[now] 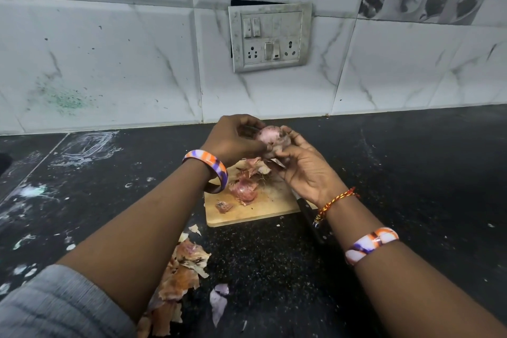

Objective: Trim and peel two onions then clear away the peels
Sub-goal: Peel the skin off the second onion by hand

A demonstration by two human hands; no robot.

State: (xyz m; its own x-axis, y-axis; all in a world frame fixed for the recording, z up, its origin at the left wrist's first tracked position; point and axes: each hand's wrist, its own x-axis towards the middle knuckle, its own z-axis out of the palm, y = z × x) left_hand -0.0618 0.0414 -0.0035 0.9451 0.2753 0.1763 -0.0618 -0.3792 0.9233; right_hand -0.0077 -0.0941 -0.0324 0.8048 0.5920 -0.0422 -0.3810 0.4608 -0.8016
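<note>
Black speckled worktop (pixel 384 173), white smears on it left of the hands. Wooden cutting board (pixel 247 214) lies on it just below the hands, carrying onion peel scraps (pixel 244 191). Knife (pixel 310 217) with black handle lies across the board's right edge, under the right wrist. Loose pile of peels (pixel 183 269) on the worktop nearer the person, beside the left forearm.

onion (pixel 270 136): pale pink, dirt-flecked, held above the board's far end | second onion (pixel 244 190): reddish, partly skinned, lying on the board | peels (pixel 182 269): papery orange-brown and purple scraps heaped on the dark counter near the board's front edge
</note>
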